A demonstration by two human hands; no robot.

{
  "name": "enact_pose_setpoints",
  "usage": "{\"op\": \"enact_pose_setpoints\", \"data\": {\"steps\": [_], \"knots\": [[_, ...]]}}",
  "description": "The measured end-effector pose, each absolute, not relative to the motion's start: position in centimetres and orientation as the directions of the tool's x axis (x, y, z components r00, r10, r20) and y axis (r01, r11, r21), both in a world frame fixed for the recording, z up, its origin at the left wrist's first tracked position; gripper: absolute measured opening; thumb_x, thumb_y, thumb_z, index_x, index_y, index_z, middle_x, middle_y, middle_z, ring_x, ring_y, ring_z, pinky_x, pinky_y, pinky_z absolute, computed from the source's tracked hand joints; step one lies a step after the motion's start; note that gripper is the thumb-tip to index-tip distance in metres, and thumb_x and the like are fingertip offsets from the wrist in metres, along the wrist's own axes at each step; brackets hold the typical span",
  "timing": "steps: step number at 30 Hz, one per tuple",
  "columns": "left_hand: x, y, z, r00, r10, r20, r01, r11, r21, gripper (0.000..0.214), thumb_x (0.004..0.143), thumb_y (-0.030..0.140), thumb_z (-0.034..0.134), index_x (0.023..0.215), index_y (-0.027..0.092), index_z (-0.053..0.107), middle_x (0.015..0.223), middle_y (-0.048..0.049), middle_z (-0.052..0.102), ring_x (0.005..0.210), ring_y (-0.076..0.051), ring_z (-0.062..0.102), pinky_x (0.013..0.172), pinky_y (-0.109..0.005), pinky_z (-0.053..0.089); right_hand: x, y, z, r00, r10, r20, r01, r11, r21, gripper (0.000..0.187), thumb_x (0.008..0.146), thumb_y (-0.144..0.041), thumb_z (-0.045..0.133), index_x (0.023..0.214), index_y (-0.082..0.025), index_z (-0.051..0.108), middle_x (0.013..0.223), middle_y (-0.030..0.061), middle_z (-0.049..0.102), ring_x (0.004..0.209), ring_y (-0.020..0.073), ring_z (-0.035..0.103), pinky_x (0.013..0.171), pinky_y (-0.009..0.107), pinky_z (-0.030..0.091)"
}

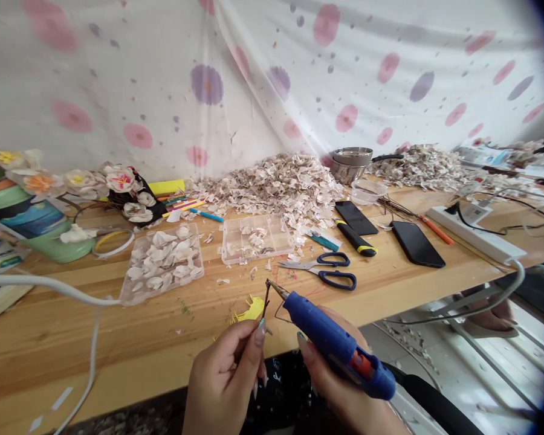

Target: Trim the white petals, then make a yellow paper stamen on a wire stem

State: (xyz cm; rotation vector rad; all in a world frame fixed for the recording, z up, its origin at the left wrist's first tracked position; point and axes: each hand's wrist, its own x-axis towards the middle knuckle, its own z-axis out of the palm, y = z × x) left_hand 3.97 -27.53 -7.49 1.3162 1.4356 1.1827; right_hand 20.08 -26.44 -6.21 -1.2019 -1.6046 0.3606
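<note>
My left hand (230, 365) pinches a thin dark brown twig (266, 299) that points upward. Wrapped round a blue hot glue gun (330, 332), my right hand (333, 386) holds its nozzle at the twig's top; whether the two touch I cannot tell. Just behind the twig, on the table, lies a yellow fringed piece (251, 309). Blue-handled scissors (333, 270) rest beyond the glue gun. A clear box of white petals (163, 260) is to the left, and a second clear divided box (254, 238) with some petals stands open near the middle.
A big heap of pale petals (281, 187) lies along the wall. Two phones (417, 243), a yellow-black knife (356, 238) and a white power strip (476, 232) are at right. At left are finished flowers (120, 179), a green pot (49, 232) and a white cable (49, 284).
</note>
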Motion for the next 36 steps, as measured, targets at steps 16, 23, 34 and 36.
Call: {"op": "enact_pose_setpoints", "data": {"steps": [16,23,34,36], "knots": [[3.82,-27.07,-7.52,-0.106,0.993,0.056,0.228,-0.031,0.973,0.035,0.09,0.049,0.055,0.079,0.019,0.069,0.052,0.0017,0.06,0.047,-0.013,0.057,0.048,-0.019,0.045,20.01,-26.02,-5.84,-0.025,0.842,0.539,0.587,0.448,-0.674,0.022,0.081,-0.025,0.049,0.06,-0.023,0.04,0.05,-0.0017,0.053,0.04,0.0138,0.056,0.039,0.021,0.043],[3.96,-27.03,-7.4,-0.114,0.992,0.049,0.242,-0.02,0.97,0.039,0.091,0.05,0.053,0.066,0.02,0.06,0.053,0.0018,0.058,0.049,-0.013,0.056,0.05,-0.019,0.045,19.9,-25.79,-6.17,-0.018,0.857,0.516,0.594,0.424,-0.684,0.024,0.078,-0.027,0.049,0.058,-0.023,0.036,0.048,-0.0023,0.051,0.037,0.0128,0.053,0.036,0.02,0.042],[3.85,-26.72,-8.06,-0.105,0.993,0.048,0.255,-0.019,0.967,0.041,0.092,0.053,0.049,0.075,0.019,0.065,0.049,0.0031,0.054,0.045,-0.012,0.051,0.047,-0.02,0.042,20.06,-25.74,-6.03,-0.013,0.874,0.485,0.608,0.392,-0.69,0.027,0.081,-0.024,0.05,0.057,-0.023,0.036,0.047,-0.0026,0.051,0.036,0.0108,0.051,0.036,0.018,0.04],[3.9,-26.7,-8.12,-0.104,0.994,0.037,0.255,-0.009,0.967,0.042,0.092,0.054,0.048,0.075,0.019,0.065,0.05,0.0029,0.054,0.046,-0.012,0.051,0.047,-0.02,0.042,20.04,-25.78,-6.11,0.008,0.873,0.487,0.592,0.388,-0.706,0.026,0.082,-0.023,0.049,0.058,-0.023,0.037,0.048,-0.0026,0.05,0.037,0.0111,0.051,0.037,0.019,0.041]]}}
